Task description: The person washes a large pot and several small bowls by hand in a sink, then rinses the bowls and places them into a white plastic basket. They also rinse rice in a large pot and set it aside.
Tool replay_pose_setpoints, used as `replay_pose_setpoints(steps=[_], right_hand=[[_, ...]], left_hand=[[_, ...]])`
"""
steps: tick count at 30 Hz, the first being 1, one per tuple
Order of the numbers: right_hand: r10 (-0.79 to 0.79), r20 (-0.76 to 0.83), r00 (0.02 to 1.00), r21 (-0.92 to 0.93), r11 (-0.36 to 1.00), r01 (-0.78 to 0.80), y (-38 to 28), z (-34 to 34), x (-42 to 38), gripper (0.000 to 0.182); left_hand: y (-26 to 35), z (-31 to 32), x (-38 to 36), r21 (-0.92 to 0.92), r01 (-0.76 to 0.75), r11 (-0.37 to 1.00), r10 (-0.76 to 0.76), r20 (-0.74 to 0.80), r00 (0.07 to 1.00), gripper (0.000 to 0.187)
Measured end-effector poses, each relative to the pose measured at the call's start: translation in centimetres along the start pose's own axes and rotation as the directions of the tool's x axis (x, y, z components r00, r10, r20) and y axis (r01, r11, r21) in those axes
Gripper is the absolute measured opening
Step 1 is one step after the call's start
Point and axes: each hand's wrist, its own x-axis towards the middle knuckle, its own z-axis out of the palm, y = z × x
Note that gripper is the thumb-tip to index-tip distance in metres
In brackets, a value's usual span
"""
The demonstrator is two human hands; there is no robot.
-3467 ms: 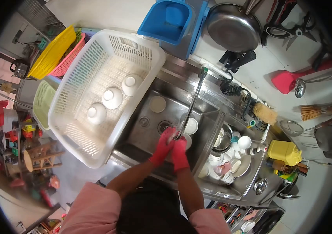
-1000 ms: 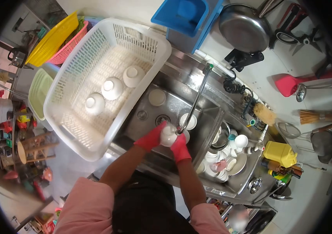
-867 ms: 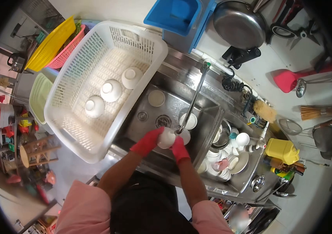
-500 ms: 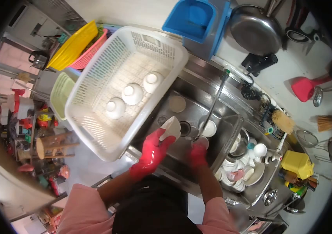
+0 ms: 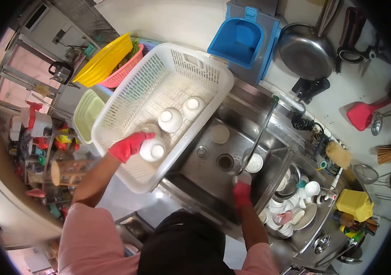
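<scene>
Moved into basket [image 5: 204, 78] — left hand [image 5: 129, 145] fingers holding bowl [image 5: 152, 150], right hand [image 5: 241, 192] unclear

White wall [image 5: 168, 18] behind steel counter [image 5: 268, 98]; cluttered shelves [image 5: 35, 142] left.

The fisheye lens is bending the whole scene, and a black ring is closing the corners of the frame. Bright, even light is falling from above, so the white basket [image 5: 163, 110] in the upper middle is almost glaring. Soft shine is showing on the steel sink [image 5: 204, 169]. The left edge is looking blurred and darker.
</scene>
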Motion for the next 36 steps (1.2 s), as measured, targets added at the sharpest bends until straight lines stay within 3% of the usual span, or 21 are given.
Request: replay_pose_setpoints(steps=[3,5,6,8,9,11,13,15,18,20,22,24,26,27,28,29,31,33,34,35,36], right_hand=[[0.015,0.123,0.992,0.045,0.999,-0.021,-1.0,-4.7,0.1,0.031],[0.187,0.067,0.98,0.456,0.868,-0.197,-0.6,-2.9,0.1,0.032],[0.279,0.06,0.958,0.637,0.729,-0.252,0.1,-1.3,0.5,0.034],[0.263,0.257,0.93,0.899,0.289,-0.33,1.3,1.5,1.6,0.047],[0.271,0.312,0.911,0.938,0.067,-0.341,0.4,1.9,1.7,0.045],[0.04,0.122,0.992,0.966,0.223,-0.128,-1.5,0.3,0.7,0.041],[-0.008,0.148,0.989,0.981,-0.125,-0.148,-4.8,-3.4,0.1,0.034],[-0.013,0.422,0.906,0.515,-0.819,-0.251,-7.9,-6.4,-0.1,0.023],[0.144,0.356,0.923,0.61,-0.784,-0.113,-8.9,-6.3,-0.5,0.033],[0.13,0.123,0.984,0.973,-0.211,-0.094,-7.0,-3.6,-0.6,0.033],[0.09,0.012,0.996,0.988,0.155,-0.026,-6.4,-3.1,-0.1,0.032],[0.142,0.008,0.99,0.951,0.306,-0.052,-7.2,-4.7,-0.2,0.03],[0.177,0.023,0.984,0.772,0.622,-0.13,-8.1,-7.8,-0.5,0.028],[0.198,0.031,0.98,0.597,0.783,-0.177,-8.4,-8.8,-0.7,0.028],[0.243,-0.05,0.969,0.723,0.678,-0.132,-8.6,-7.9,-0.8,0.028],[0.294,-0.121,0.948,0.824,0.562,-0.069,-8.8,-6.2,-0.7,0.028],[0.494,0.167,0.853,0.984,-0.135,-0.115,-10.0,-7.3,-1.2,0.029],[0.344,-0.067,0.936,0.974,0.225,-0.012,-5.5,-2.6,-0.4,0.028],[0.314,-0.05,0.948,0.978,0.207,-0.017,-4.8,-2.6,0.1,0.028],[0.283,-0.032,0.959,0.982,0.189,-0.023,-4.3,-2.7,0.6,0.027],[0.305,0.128,0.944,0.991,-0.012,-0.13,-5.0,-5.3,0.1,0.027]], left_hand=[[-2.9,-1.5,3.4,0.164,0.046,0.985,-0.072,0.151,0.986,0.037],[-5.9,-3.2,6.9,0.127,-0.014,0.992,-0.018,0.251,0.968,0.034],[-5.8,-3.3,7.2,0.182,0.004,0.983,-0.035,0.167,0.985,0.032],[-5.2,-2.7,7.2,0.29,0.052,0.956,-0.052,-0.008,0.999,0.028],[-5.6,-2.7,6.9,0.346,-0.04,0.937,0.071,-0.078,0.994,0.024],[-6.8,-4.6,7.1,0.462,-0.252,0.85,0.293,-0.018,0.956,0.023],[-6.5,-4.8,6.7,0.504,-0.36,0.785,0.424,-0.014,0.905,0.023],[-4.0,-2.7,3.1,0.486,-0.369,0.792,0.462,-0.083,0.883,0.023],[2.8,9.9,-6.6,0.598,-0.534,0.598,0.774,-0.257,0.578,0.025],[3.7,15.9,-10.9,0.572,-0.704,0.421,0.894,-0.131,0.429,0.027],[-1.4,19.3,-9.7,0.419,-0.779,0.467,0.865,-0.032,0.501,0.027],[-8.1,23.0,-6.0,0.307,-0.872,0.381,0.9,0.09,0.425,0.031],[-12.6,28.2,-4.0,0.225,-0.602,0.766,0.63,-0.079,0.772,0.036],[-17.5,29.8,0.7,0.333,-0.523,0.784,0.6,-0.195,0.776,0.038],[-21.3,31.2,4.4,0.424,-0.423,0.801,0.568,-0.311,0.762,0.04],[-20.3,32.6,4.1,0.231,-0.385,0.894,0.444,-0.334,0.831,0.039],[-16.0,33.9,3.4,-0.167,-0.241,0.956,0.183,-0.302,0.935,0.038],[-21.5,32.5,10.0,-0.206,-0.479,0.854,0.471,-0.089,0.878,0.041],[-22.9,31.6,12.7,-0.238,-0.593,0.769,0.614,0.019,0.789,0.042],[-22.2,30.7,13.1,-0.037,-0.654,0.756,0.652,0.139,0.746,0.041],[-21.4,29.7,12.9,0.156,-0.698,0.698,0.652,0.265,0.711,0.04]])
